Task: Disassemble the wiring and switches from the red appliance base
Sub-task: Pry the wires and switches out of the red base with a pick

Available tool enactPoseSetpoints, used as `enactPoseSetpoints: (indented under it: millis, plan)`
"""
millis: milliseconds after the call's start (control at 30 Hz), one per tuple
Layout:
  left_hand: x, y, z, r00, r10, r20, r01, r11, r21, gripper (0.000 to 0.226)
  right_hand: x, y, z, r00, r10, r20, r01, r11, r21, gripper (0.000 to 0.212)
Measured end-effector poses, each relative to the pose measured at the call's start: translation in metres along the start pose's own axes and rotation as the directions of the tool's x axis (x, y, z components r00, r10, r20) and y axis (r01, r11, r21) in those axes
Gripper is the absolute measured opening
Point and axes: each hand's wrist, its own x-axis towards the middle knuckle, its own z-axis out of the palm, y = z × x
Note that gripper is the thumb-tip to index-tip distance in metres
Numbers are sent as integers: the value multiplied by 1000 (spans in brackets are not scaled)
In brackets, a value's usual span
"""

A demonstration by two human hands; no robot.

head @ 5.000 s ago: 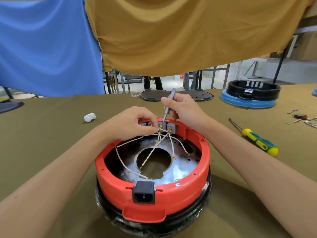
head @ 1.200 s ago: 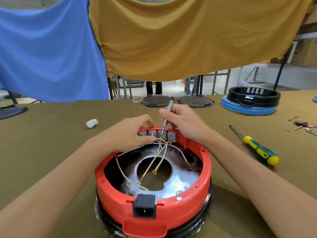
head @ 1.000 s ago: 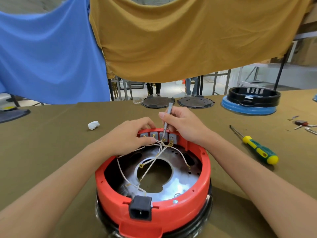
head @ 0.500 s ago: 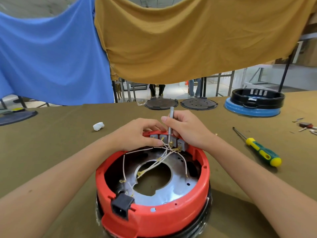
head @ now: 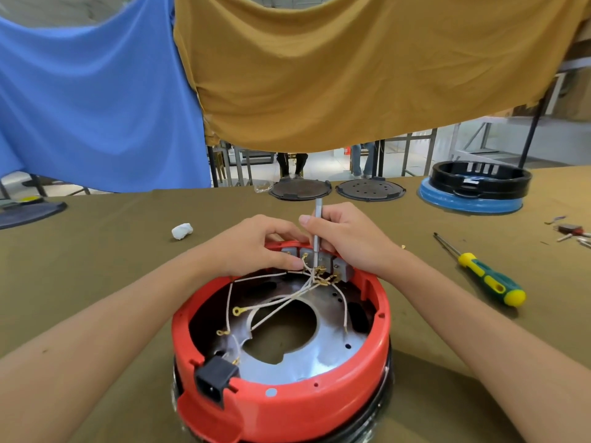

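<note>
Red appliance base (head: pixel 287 407) sits upside down on the olive-covered worktop (head: pixel 96 266), near edge, open side up, so the innards are reachable from above. Black power socket (head: pixel 213 380) is clipped into the rim at front left.

Row of grey switches (head: pixel 319 262) is mounted on the far inner wall. White wires (head: pixel 287 298) fan out from them across the metal plate (head: pixel 335 346); several end in loose brass ring terminals, apparently already freed.

Right hand (head: pixel 347 238) is closed around a thin grey tool (head: pixel 318 231), pencil-style, shaft upright, tip down among the switch terminals. Likely prying or unscrewing a connector; the tip itself is hidden in the wire cluster.

Left hand (head: pixel 256 247) has its fingers curled over the far rim at the switch row, fingertips pressing the wires there. Judged as bracing base and switches against the tool's push.

Green-and-yellow screwdriver (head: pixel 479 271) lies on the worktop to the right, within reach of the right hand. Small removed parts (head: pixel 571 231) lie at far right. White wad (head: pixel 182 231) lies to the left. Black-and-blue housing (head: pixel 476 188) and two dark round plates (head: pixel 335 189) are set along the far edge, out of the way.

No brand, label or readable writing visible anywhere
</note>
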Motion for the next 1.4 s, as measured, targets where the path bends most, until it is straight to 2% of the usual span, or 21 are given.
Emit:
enactPoseSetpoints:
  millis: [133,267,400,467,633,833,1400]
  plan:
    - [8,5,-5,997,7,82,-4,1000,-30,38,0,-1,-2,1000,14,1,-14,998,-59,38]
    - [8,4,1,999,18,40,-16,998,-52,40,0,0,-3,999,15,-47,-20,993,-113,40]
    - [3,2,3,1000,23,-6,-23,995,-92,42,0,-1,0,994,28,-108,-26,999,20,36]
    - [1,3,2,1000,22,-21,-24,993,-115,35,1,-1,1,986,35,-163,-24,997,68,37]
    - [0,4,1,999,38,-5,-38,994,-107,7,-3,-1,4,970,-10,-242,18,999,32,38]
    - [0,5,2,999,39,-4,-39,997,-64,4,-4,-3,4,948,-41,-315,41,999,-8,39]
    - [0,6,5,998,50,-28,-52,996,-74,10,-7,-6,4,954,-171,-247,135,978,-158,36]
